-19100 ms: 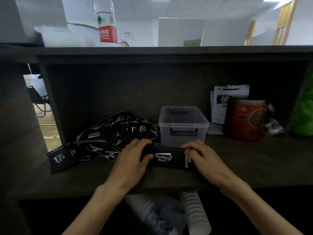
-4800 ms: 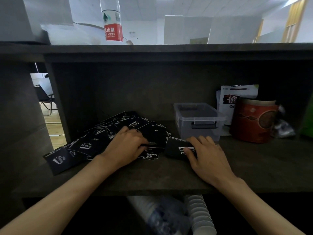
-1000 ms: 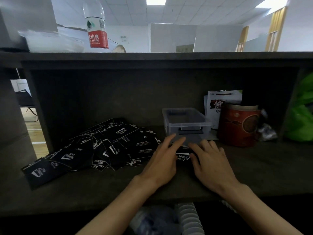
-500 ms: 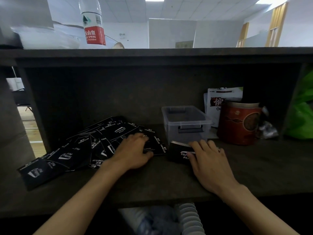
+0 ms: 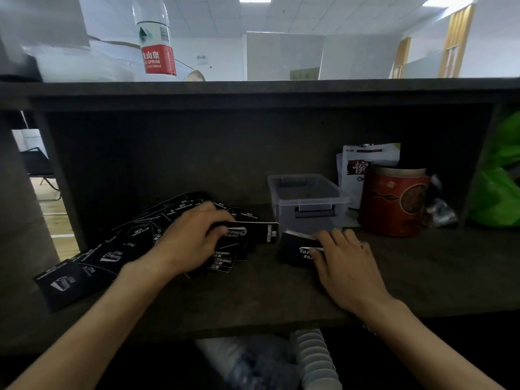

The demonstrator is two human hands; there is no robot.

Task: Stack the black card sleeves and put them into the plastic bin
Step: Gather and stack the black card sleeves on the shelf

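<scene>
Many black card sleeves with white print lie scattered in a loose pile [image 5: 118, 254] on the left of the dark shelf. My left hand [image 5: 191, 240] pinches one black sleeve [image 5: 250, 233] and holds it a little above the pile, pointing right. A small neat stack of sleeves [image 5: 295, 249] sits in front of the clear plastic bin [image 5: 306, 198]. My right hand [image 5: 343, 260] rests on that stack with its fingers laid over the top. The bin looks empty inside.
A red tin [image 5: 394, 201] stands right of the bin, with a white packet [image 5: 365, 161] behind it and a green bag [image 5: 498, 175] at the far right. A water bottle [image 5: 156, 38] stands on the upper shelf. White paper cups [image 5: 318, 361] lie below the shelf.
My left hand has lifted one sleeve off the pile and carries it to the right toward the stack. My right hand has stayed on the stack.
</scene>
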